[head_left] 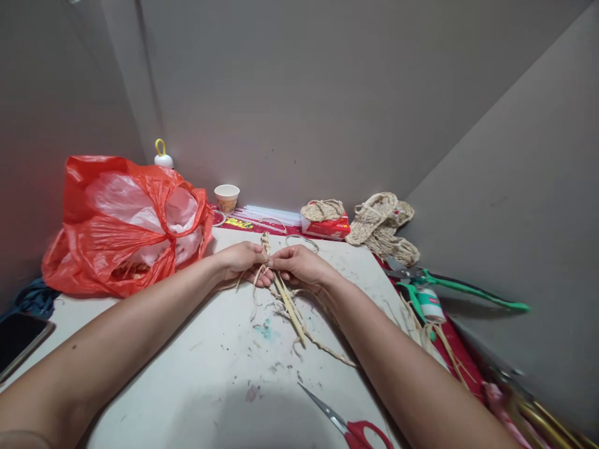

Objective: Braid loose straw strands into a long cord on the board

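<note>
Both hands meet over the middle of the white table [196,374] at a small woven straw piece [265,242], whose braided end points away from me. My left hand [246,260] is closed on the piece, its thumb on top and some fingers underneath, palm partly up. My right hand [299,265] pinches straw strands [267,267] right beside the left fingertips. Loose strands hang below the hands. A flat pale straw strip [292,312] and a twisted straw cord [327,352] run toward me from under the right hand.
Red-handled scissors [346,419] lie near the front. A red plastic bag [121,231] fills the left, with a phone [23,340] nearer. Along the back stand a paper cup [227,198], a red box [327,226] and woven straw soles [381,221]. Green-handled shears [472,290] rest right.
</note>
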`<state>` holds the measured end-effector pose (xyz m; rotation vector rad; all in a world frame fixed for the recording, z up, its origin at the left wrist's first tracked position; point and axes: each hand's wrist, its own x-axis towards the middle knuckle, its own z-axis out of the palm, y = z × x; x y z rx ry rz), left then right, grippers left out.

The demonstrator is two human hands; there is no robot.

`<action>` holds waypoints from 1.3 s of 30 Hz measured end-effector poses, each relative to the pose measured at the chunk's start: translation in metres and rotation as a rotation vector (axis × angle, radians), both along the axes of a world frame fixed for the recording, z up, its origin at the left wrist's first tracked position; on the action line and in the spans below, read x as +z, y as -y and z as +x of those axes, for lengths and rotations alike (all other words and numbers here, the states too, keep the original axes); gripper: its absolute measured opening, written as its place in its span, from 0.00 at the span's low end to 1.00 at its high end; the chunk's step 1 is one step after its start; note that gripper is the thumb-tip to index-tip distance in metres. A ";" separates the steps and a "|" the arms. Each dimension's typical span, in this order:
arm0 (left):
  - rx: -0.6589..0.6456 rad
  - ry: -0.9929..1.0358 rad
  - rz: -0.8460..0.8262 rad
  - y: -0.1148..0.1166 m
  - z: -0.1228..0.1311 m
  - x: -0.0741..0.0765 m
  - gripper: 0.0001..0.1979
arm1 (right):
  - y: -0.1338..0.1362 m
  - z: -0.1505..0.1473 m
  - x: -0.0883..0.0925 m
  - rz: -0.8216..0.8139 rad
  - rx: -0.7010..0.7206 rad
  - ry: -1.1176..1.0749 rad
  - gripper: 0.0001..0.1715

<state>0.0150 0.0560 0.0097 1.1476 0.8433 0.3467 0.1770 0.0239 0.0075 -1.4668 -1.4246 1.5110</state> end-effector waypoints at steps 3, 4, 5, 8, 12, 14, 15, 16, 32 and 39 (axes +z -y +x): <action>0.003 -0.028 0.061 0.002 -0.001 0.001 0.07 | 0.001 -0.002 0.002 0.001 -0.012 0.007 0.11; 0.014 -0.037 0.088 0.002 -0.001 0.000 0.07 | 0.001 -0.003 0.003 0.001 -0.016 0.007 0.10; 0.027 -0.043 0.119 0.003 0.000 0.000 0.07 | 0.001 -0.003 0.004 0.000 -0.022 0.007 0.09; 0.065 -0.053 0.220 0.004 0.002 -0.001 0.09 | -0.002 -0.001 0.009 -0.013 -0.034 0.012 0.07; 0.076 -0.032 0.325 0.004 0.004 0.001 0.10 | -0.007 0.000 0.018 -0.052 -0.039 -0.010 0.07; 0.081 -0.004 0.321 0.003 0.003 0.002 0.09 | -0.008 -0.002 0.020 -0.076 -0.044 -0.058 0.06; 0.086 0.010 0.307 0.002 0.002 0.002 0.08 | -0.008 -0.003 0.020 -0.088 -0.050 -0.091 0.06; 0.087 0.022 0.289 0.002 0.001 0.002 0.08 | -0.008 -0.003 0.019 -0.102 -0.055 -0.128 0.05; 0.081 0.019 0.125 -0.002 -0.004 0.001 0.07 | -0.001 0.006 0.002 -0.095 -0.130 -0.342 0.07; 0.077 0.032 0.085 -0.005 -0.004 -0.004 0.08 | 0.000 0.027 0.021 0.122 -0.344 -0.175 0.09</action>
